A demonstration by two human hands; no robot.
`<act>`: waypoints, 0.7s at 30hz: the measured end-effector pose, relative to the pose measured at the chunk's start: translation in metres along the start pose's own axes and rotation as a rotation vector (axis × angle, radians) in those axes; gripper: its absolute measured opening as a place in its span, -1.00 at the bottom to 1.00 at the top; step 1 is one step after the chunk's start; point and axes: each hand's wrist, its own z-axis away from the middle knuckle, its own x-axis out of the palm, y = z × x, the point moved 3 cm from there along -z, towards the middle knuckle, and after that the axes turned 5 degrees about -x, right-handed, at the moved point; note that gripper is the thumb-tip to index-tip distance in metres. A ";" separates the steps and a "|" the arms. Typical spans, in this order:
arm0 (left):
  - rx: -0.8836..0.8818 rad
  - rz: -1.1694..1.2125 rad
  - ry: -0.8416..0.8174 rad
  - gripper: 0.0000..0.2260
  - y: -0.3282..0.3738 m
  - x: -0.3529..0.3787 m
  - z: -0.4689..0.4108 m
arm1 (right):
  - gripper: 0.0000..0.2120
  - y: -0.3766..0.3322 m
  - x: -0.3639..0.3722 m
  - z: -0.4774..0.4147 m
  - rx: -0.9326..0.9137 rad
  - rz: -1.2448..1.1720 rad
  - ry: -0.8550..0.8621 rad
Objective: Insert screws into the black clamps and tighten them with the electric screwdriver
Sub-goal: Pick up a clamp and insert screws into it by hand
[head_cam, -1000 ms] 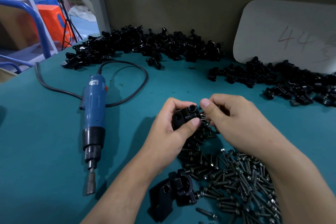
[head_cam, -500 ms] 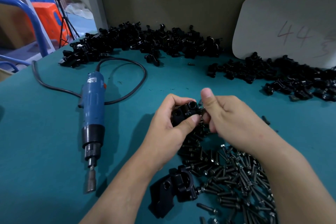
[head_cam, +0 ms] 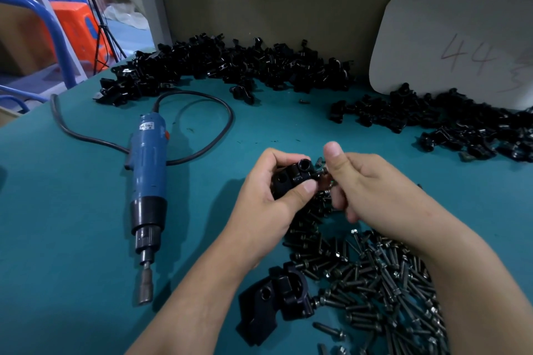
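My left hand (head_cam: 265, 196) grips a black clamp (head_cam: 291, 179) above the teal table, thumb across its front. My right hand (head_cam: 372, 190) is beside it on the right and pinches a dark screw (head_cam: 322, 171) at the clamp's right side, thumb raised. A pile of loose screws (head_cam: 375, 277) lies under and in front of my hands. Another black clamp (head_cam: 277, 302) with a screw sticking out lies near the front edge. The blue electric screwdriver (head_cam: 148, 181) lies on the table to the left, bit toward me, untouched.
Heaps of black clamps (head_cam: 230, 66) line the back wall, with more clamps (head_cam: 450, 121) at the right. A white board (head_cam: 455, 46) marked 44 leans on the wall. The screwdriver's black cord (head_cam: 199, 121) loops across the table (head_cam: 72, 239). Blue frame and orange stool stand beyond the left edge.
My right thumb has lifted off the clamp and my right hand's fingers have shifted at the screw. The clamp stays in my left hand; the screwdriver has not moved.
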 end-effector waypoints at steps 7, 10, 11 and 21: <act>0.030 -0.022 -0.034 -0.71 0.001 0.003 0.001 | -0.58 -0.003 0.002 -0.003 -0.090 0.033 0.033; 0.032 -0.022 -0.049 -0.77 0.002 0.004 0.002 | -0.39 -0.007 0.007 -0.002 -0.075 0.059 0.063; 0.031 -0.022 -0.044 -0.78 0.002 0.004 0.001 | -0.35 -0.006 0.008 -0.003 -0.054 0.045 0.061; 0.017 -0.042 -0.014 -0.71 0.002 0.004 0.002 | -0.65 -0.003 0.004 -0.002 -0.097 0.064 0.001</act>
